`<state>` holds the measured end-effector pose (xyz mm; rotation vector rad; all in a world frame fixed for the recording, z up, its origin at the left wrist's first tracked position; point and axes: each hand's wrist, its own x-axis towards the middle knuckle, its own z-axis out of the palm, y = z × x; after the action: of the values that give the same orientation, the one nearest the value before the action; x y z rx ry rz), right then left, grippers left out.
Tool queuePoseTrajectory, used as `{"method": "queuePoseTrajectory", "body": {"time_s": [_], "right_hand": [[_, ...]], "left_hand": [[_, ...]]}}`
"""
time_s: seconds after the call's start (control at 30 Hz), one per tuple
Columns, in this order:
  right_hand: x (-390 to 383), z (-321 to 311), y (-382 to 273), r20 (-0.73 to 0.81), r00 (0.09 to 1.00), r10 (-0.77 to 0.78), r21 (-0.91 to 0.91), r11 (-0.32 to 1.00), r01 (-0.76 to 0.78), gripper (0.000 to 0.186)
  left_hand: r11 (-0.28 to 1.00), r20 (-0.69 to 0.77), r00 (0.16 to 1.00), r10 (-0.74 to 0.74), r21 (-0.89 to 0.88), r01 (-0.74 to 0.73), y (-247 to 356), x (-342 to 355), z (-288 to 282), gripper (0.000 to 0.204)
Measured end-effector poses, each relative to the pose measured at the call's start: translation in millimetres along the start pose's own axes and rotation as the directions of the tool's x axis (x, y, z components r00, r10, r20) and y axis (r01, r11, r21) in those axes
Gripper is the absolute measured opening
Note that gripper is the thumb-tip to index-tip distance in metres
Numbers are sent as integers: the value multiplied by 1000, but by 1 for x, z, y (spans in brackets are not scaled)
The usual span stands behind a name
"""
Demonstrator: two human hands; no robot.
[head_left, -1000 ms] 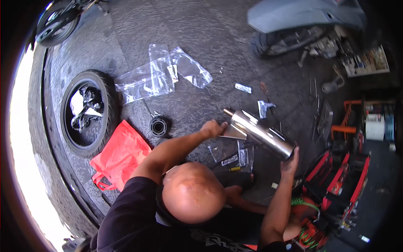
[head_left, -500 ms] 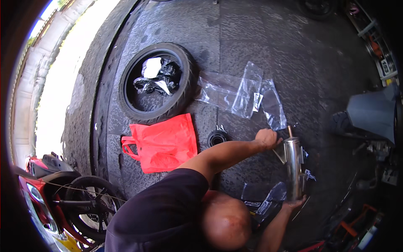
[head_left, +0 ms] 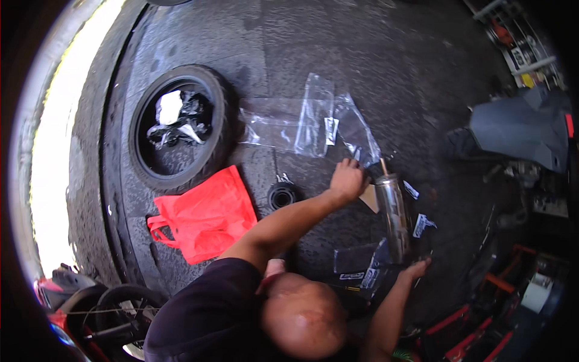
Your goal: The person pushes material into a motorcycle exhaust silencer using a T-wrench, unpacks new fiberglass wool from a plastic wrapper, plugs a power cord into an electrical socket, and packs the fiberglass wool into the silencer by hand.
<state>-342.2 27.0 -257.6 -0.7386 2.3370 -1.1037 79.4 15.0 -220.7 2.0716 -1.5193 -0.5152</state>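
A silver exhaust muffler (head_left: 395, 220) lies on the dark floor right of centre, a thin copper-coloured pipe at its far end. Left of that end is my left hand (head_left: 350, 180), fingers curled against the corner of a flat tan card (head_left: 369, 198); their exact grip is partly hidden. My right hand (head_left: 415, 269) is beside the muffler's near end, fingers stretched out, apparently holding nothing. Clear plastic bags (head_left: 316, 120) are spread beyond my left hand. Another clear bag (head_left: 362, 265) lies just left of the muffler, and small printed stickers (head_left: 420, 225) lie to its right.
A tyre (head_left: 223, 120) lies flat at the left with crumpled black and white wrapping inside. Nearer are a red cloth bag (head_left: 208, 220) and a black ring-shaped part (head_left: 282, 196). A motorcycle wheel (head_left: 129, 314) is at lower left. Grey bodywork (head_left: 518, 130) and a rack (head_left: 518, 54) line the right.
The view has shifted, so the floor things appear further left. My right hand has moved right, off the muffler's near end. More of the tan card's face shows beside my left hand.
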Motion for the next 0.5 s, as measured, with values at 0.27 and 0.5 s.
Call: {"method": "queuePoseTrajectory", "body": {"time_s": [0.27,0.5], "right_hand": [[-253,-100,-283,513,222,-829,811,385,-440,61],[-231,-253,-275,469,364,-805,876,370,-311,58]], "left_hand": [[918,-588,746,-313,-388,79,-145,-84,-144,30],[713,-748,517,-416,84,696,-407,-125,-275,52]]}}
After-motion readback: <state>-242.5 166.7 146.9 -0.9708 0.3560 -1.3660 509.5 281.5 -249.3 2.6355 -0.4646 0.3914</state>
